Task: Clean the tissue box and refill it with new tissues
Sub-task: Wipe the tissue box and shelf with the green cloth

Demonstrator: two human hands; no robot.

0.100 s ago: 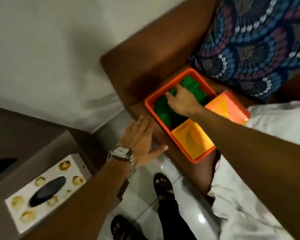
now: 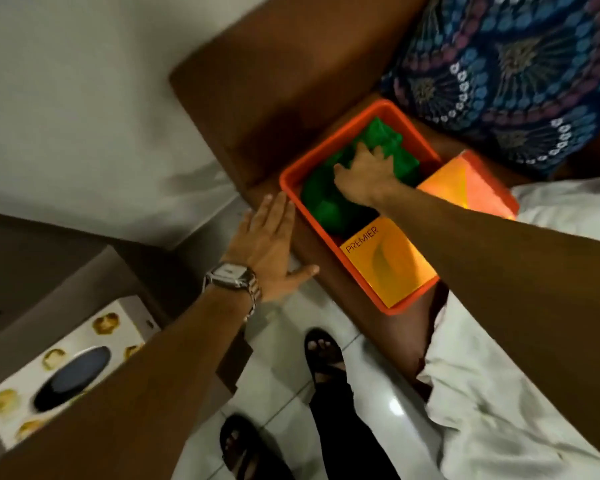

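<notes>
An orange plastic bin point(image 2: 289, 183) sits on the brown bed frame. Inside lies a crumpled green cloth point(image 2: 321, 202) and a yellow-orange "PREMIER" tissue pack point(image 2: 388, 261); a second orange pack point(image 2: 465, 185) leans at the far side. My right hand point(image 2: 364, 171) reaches into the bin and rests on the green cloth, fingers pressing into it. My left hand point(image 2: 267, 251), with a metal watch on its wrist, hovers flat and spread just left of the bin, holding nothing. The white tissue box point(image 2: 14, 403) with gold flowers and a dark oval slot stands at lower left, partly hidden by my left forearm.
A brown headboard point(image 2: 274, 81) rises behind the bin. A patterned blue pillow point(image 2: 516, 74) lies at upper right, white bedding point(image 2: 499, 393) at right. My sandalled feet point(image 2: 323, 355) stand on a white tiled floor. A grey side table point(image 2: 66, 289) carries the tissue box.
My right hand has pushed a little deeper onto the green cloth. My left hand has shifted slightly toward the bin's edge.
</notes>
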